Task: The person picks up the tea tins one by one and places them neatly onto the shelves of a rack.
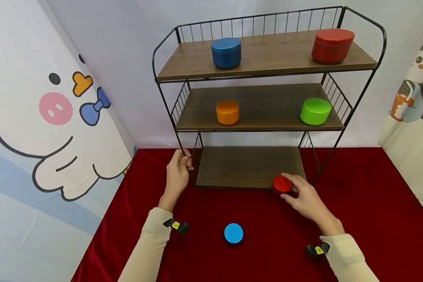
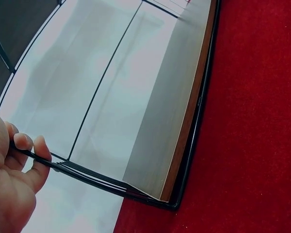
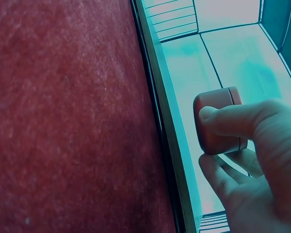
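Observation:
My left hand (image 1: 178, 169) grips the black wire frame at the left side of a three-tier shelf rack (image 1: 250, 187); the left wrist view shows fingers (image 2: 40, 148) and thumb around the thin rod. In my right hand (image 1: 304, 196) is a small round red tin (image 1: 281, 184), pinched between thumb and fingers at the front right edge of the bottom board. The right wrist view has the red tin (image 3: 218, 121) tilted on its side in the picture, close by the board's edge. A small tin with a light blue lid (image 1: 234, 233) stands on the red cloth between my forearms.
On the top board stand a blue tin (image 1: 226, 53) and a larger red tin (image 1: 333, 46). The middle board carries an orange tin (image 1: 227, 112) and a green tin (image 1: 315, 111). Red cloth (image 1: 264, 250) covers the table; a cartoon-printed curtain (image 1: 28, 156) hangs at left.

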The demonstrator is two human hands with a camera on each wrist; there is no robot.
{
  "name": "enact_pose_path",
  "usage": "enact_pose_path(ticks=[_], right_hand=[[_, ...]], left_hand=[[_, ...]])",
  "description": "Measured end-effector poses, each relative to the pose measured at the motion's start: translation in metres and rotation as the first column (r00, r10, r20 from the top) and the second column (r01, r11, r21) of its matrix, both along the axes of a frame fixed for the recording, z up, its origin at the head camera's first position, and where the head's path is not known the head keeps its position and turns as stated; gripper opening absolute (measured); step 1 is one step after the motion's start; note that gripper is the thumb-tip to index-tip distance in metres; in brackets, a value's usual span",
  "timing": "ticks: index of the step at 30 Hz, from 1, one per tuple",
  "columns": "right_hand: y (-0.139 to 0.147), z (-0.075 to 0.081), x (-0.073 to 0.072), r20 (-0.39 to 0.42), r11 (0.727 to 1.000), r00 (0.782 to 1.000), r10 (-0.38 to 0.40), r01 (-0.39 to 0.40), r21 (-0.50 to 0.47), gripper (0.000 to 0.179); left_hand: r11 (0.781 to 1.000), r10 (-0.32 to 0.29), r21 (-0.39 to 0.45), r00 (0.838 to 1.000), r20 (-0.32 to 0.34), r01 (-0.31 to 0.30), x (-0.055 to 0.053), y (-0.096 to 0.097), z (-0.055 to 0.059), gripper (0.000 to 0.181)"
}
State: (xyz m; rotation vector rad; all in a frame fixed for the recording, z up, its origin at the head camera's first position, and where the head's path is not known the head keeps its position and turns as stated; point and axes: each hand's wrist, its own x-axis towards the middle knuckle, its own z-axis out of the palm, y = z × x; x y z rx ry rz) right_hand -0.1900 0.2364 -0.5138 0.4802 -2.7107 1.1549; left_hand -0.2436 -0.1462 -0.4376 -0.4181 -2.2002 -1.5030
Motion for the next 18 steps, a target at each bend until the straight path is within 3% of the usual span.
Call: enact_pose_path(ticks=[12,18], right_hand=[[0.003,0.000,-0.007,-0.035,0.998,0.998,-0.054,0.054,0.015,0.064],[0.004,0.004,-0.011,-0.047,0.996,0.995,-0.091,0.090,-0.011,0.064]], left_hand=[[1.000,0.003,-0.007,1.000,-0.005,-0.003,-0.001,-0.001,0.000,0.014],[1.000,-0.030,-0.010,0.998,-0.059,0.029,-0.004,-0.002,-0.002,0.014]])
